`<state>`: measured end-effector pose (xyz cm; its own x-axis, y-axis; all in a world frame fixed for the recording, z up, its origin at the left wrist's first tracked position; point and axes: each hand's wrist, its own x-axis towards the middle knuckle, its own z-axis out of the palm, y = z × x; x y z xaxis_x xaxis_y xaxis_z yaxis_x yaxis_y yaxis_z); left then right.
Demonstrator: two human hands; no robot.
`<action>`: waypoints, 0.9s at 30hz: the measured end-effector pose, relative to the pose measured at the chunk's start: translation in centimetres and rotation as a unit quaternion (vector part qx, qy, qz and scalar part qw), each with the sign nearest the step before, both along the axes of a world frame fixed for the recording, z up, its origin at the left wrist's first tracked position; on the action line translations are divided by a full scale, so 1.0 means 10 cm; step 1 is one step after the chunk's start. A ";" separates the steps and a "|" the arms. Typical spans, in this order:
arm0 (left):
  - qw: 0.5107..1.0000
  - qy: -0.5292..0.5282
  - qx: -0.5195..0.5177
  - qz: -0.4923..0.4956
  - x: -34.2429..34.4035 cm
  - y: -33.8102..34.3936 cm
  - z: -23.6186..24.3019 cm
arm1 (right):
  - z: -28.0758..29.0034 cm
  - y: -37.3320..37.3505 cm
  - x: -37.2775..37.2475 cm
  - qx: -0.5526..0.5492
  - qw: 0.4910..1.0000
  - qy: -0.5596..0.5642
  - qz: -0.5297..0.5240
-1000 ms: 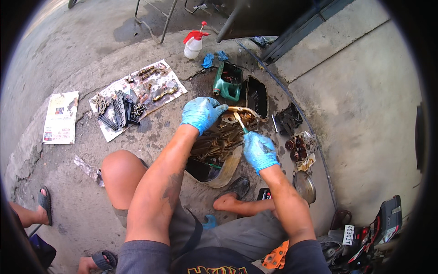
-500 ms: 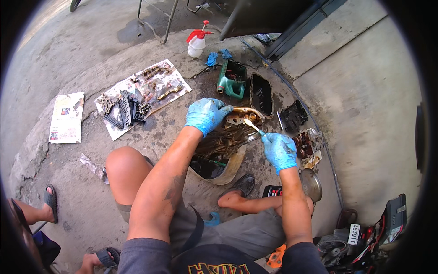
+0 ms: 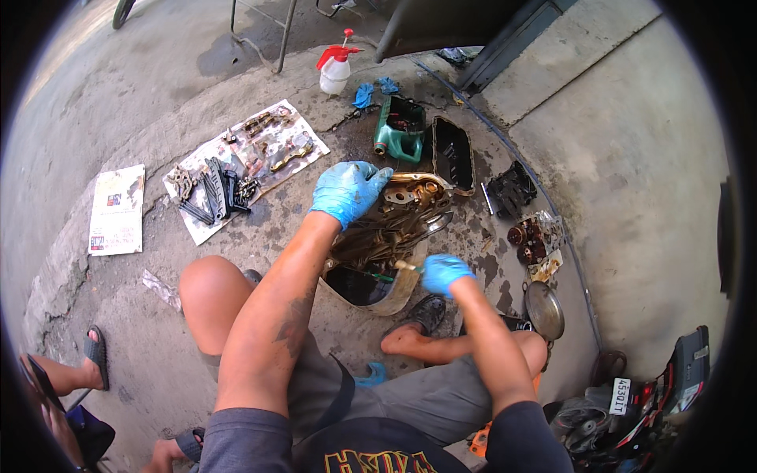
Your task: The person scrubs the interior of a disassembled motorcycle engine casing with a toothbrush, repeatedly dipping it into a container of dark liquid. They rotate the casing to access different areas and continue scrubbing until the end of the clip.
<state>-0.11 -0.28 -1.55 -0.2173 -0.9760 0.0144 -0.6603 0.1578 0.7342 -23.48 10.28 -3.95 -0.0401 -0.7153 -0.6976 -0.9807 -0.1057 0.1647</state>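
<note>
My left hand, in a blue glove, is closed on the upper rim of a large oily metal engine part. That part leans tilted over a cut-open plastic tub of dark liquid. My right hand, also gloved, holds a small brush with its pale head pointing left, over the tub's right edge. Beyond the engine part stand a cut green jug and a dark open pan.
Oily metal parts lie on a paper sheet at left. A red-and-white spray bottle stands at the far side. More dark parts, a round metal pan and a hose lie right. Another person's sandalled foot is at left.
My right hand with the brush has moved down and left, from the engine part's upper right to the tub's edge. My left hand keeps its grip on the part.
</note>
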 end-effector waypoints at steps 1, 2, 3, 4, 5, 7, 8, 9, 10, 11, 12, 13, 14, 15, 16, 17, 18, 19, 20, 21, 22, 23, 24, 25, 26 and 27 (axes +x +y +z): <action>1.000 0.002 -0.002 -0.003 0.05 -0.03 -0.06 | -0.18 -0.01 0.24 0.039 0.999 -0.018 0.005; 1.000 0.010 -0.003 -0.014 -0.03 -0.05 0.00 | -0.81 0.07 0.04 -0.013 0.999 -0.035 0.037; 1.000 0.008 -0.001 -0.016 -0.03 -0.03 0.03 | -1.22 0.13 0.09 -0.026 0.998 -0.052 0.029; 1.000 0.007 0.001 -0.019 -0.05 -0.03 0.04 | -1.58 0.19 0.14 -0.039 0.997 -0.068 0.021; 1.000 0.009 -0.001 -0.021 -0.09 -0.04 0.10 | -2.02 0.31 0.10 -0.051 0.996 -0.071 0.007; 1.000 0.002 0.014 -0.015 -0.05 0.00 0.07 | -2.18 0.38 0.35 -0.013 0.995 -0.100 -0.029; 1.000 0.001 0.021 -0.016 -0.05 0.00 0.07 | -2.22 0.38 0.39 0.026 0.991 -0.115 -0.060; 1.000 0.000 0.018 -0.009 -0.03 0.01 0.05 | -2.19 0.35 0.45 0.065 0.985 -0.129 -0.091; 1.000 0.007 0.013 -0.007 -0.07 0.01 0.04 | -2.13 0.30 0.32 0.035 0.990 -0.129 -0.051; 1.000 0.009 0.010 0.004 -0.03 0.01 0.01 | -1.82 0.11 0.33 0.086 0.990 -0.114 0.022; 1.000 0.015 0.013 -0.004 -0.11 0.00 0.04 | -1.73 0.00 0.10 0.070 0.991 -0.114 0.010; 1.000 -0.003 0.025 0.019 0.09 -0.01 -0.04 | -1.01 -0.14 0.33 0.051 0.980 -0.190 -0.015; 0.999 0.003 0.028 0.014 0.06 -0.03 -0.02 | -0.77 -0.15 0.01 -0.008 0.963 -0.265 -0.051; 1.000 0.008 0.008 0.017 0.03 -0.08 -0.07 | -0.61 -0.18 -0.29 -0.042 0.934 -0.339 -0.104; 0.999 0.021 0.029 0.009 -0.06 -0.10 -0.03 | -0.51 -0.16 -0.63 -0.095 0.884 -0.437 -0.139; 0.999 0.014 0.030 0.020 0.03 -0.13 -0.07 | -0.05 -0.14 -0.50 -0.104 0.860 -0.444 -0.229; 0.999 0.013 0.026 0.020 0.03 -0.15 -0.05 | 0.10 -0.09 -0.59 -0.147 0.825 -0.467 -0.283; 0.999 0.010 0.016 0.026 0.03 -0.16 -0.04 | 0.10 -0.06 -0.61 -0.190 0.793 -0.483 -0.318; 0.999 0.000 0.026 0.022 0.04 -0.17 -0.02 | 0.05 -0.05 -0.63 -0.231 0.758 -0.498 -0.351; 0.999 -0.008 0.037 0.011 0.01 -0.19 0.02 | -0.04 -0.05 -0.57 -0.323 0.734 -0.511 -0.311; 0.999 -0.018 0.047 -0.001 -0.01 -0.19 0.05 | -0.21 -0.06 -0.43 -0.412 0.701 -0.518 -0.267; 0.999 -0.016 0.037 0.001 -0.03 -0.19 0.08 | -0.48 -0.10 -0.30 -0.466 0.654 -0.542 -0.249; 0.999 -0.020 0.046 0.004 -0.03 -0.19 0.07 | -0.61 -0.11 -0.05 -0.469 0.642 -0.538 -0.280; 0.998 -0.027 0.051 0.006 -0.03 -0.20 0.07 | -0.78 -0.14 0.17 -0.488 0.597 -0.547 -0.326; 0.998 -0.034 0.055 0.005 -0.05 -0.23 0.07 | -0.92 -0.16 0.28 -0.506 0.547 -0.554 -0.372; 0.998 -0.025 0.060 0.006 -0.08 -0.22 0.01 | -1.01 -0.15 0.26 -0.508 0.541 -0.550 -0.384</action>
